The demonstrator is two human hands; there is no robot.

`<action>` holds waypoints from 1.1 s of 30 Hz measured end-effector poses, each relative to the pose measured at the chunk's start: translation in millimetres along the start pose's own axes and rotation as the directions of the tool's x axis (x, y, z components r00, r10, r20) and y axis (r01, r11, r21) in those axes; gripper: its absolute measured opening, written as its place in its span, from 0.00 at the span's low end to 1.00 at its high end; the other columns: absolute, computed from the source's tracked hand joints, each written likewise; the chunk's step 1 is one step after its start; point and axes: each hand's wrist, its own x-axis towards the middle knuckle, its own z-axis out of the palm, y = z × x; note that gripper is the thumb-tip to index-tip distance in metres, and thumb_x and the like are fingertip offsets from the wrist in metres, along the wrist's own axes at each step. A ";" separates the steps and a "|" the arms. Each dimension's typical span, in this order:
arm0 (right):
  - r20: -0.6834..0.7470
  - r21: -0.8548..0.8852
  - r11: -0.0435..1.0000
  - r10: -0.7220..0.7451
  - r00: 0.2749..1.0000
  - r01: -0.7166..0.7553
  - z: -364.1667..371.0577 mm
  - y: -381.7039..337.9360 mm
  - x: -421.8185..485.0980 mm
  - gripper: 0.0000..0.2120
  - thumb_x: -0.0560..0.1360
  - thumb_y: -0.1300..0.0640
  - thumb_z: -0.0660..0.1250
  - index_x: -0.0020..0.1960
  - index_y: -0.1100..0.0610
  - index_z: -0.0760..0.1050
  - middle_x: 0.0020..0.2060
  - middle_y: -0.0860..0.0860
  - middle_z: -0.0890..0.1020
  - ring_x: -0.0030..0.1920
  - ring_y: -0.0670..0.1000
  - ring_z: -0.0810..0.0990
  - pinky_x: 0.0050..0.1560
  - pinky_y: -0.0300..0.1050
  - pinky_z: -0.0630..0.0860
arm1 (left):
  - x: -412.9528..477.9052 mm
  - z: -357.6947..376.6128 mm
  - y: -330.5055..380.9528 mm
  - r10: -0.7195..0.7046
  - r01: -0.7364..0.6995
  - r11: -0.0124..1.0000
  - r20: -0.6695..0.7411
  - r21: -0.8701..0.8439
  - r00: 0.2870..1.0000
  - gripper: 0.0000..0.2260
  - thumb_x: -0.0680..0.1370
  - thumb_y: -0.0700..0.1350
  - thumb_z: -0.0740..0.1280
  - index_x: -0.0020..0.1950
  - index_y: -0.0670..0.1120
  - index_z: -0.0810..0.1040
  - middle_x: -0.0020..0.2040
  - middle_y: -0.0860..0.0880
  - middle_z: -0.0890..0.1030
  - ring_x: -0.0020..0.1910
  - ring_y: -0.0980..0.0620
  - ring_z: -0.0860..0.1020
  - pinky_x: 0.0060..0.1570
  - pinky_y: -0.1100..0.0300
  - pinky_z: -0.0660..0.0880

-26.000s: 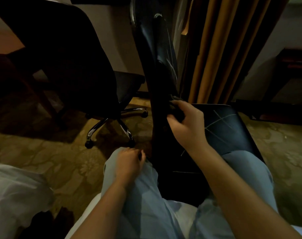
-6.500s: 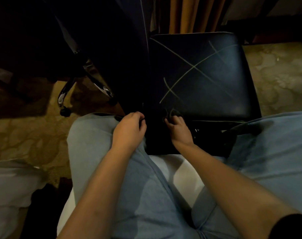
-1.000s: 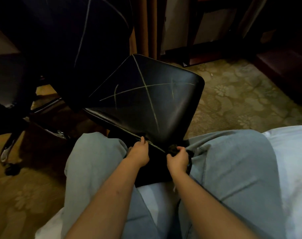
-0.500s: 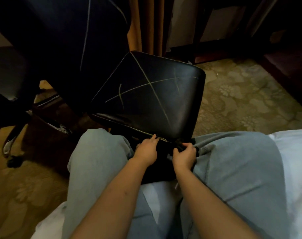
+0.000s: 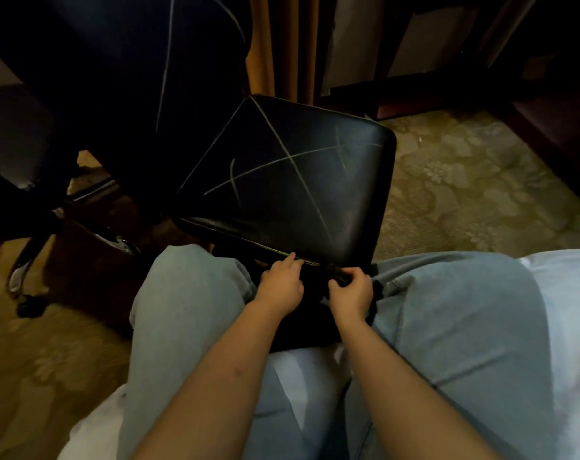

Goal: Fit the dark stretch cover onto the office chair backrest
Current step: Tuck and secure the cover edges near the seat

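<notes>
The office chair stands in front of my knees, its black seat (image 5: 291, 180) marked with pale crossing lines. Its dark backrest (image 5: 142, 78) rises at the upper left, wrapped in dark material with thin light lines. Dark stretch cover fabric (image 5: 315, 313) bunches under the seat's near edge, between my knees. My left hand (image 5: 282, 285) pinches that fabric right at the seat's front edge. My right hand (image 5: 351, 293) grips a fold of it just to the right. How the cover sits beneath the seat is hidden in shadow.
I sit on a white bed (image 5: 567, 293) in light blue trousers (image 5: 447, 327). The chair's chrome base and casters (image 5: 26, 307) spread at the left on patterned carpet (image 5: 464, 180). Orange curtains (image 5: 282, 44) hang behind the seat; dark wooden furniture (image 5: 547, 121) lines the right.
Over the last second both hands have crept slightly along the seat's near edge, re-gripping the dark fabric. The view has tilted a little; the chair has stayed put.
</notes>
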 end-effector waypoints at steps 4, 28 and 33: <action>-0.103 0.084 0.981 0.185 0.977 -0.176 -7.3 0.2 6.1 0.12 0.73 0.63 0.67 0.56 0.61 0.74 0.57 0.59 0.73 0.55 0.59 0.75 0.58 0.48 0.70 | -1.3 0.7 3.9 0.008 -0.008 1.000 -0.010 -0.014 1.000 0.23 0.80 0.42 0.59 0.75 0.45 0.61 0.78 0.47 0.57 0.73 0.45 0.60 0.68 0.46 0.63; -0.015 -0.047 0.996 -0.078 0.997 0.078 -4.4 -4.7 7.3 0.13 0.73 0.65 0.67 0.57 0.60 0.77 0.58 0.56 0.72 0.54 0.56 0.76 0.55 0.41 0.68 | -5.4 -4.5 0.4 -0.017 0.016 1.000 -0.020 -0.011 1.000 0.21 0.79 0.43 0.60 0.73 0.45 0.64 0.74 0.47 0.63 0.69 0.43 0.65 0.66 0.47 0.65; 0.219 -0.139 0.946 -0.259 0.941 0.293 3.2 -6.5 3.4 0.14 0.71 0.65 0.69 0.56 0.56 0.79 0.55 0.52 0.74 0.52 0.52 0.76 0.50 0.36 0.68 | -3.0 -2.1 -0.8 -0.032 0.032 0.999 -0.009 0.000 0.999 0.23 0.79 0.43 0.60 0.74 0.45 0.63 0.75 0.47 0.62 0.69 0.43 0.65 0.66 0.47 0.66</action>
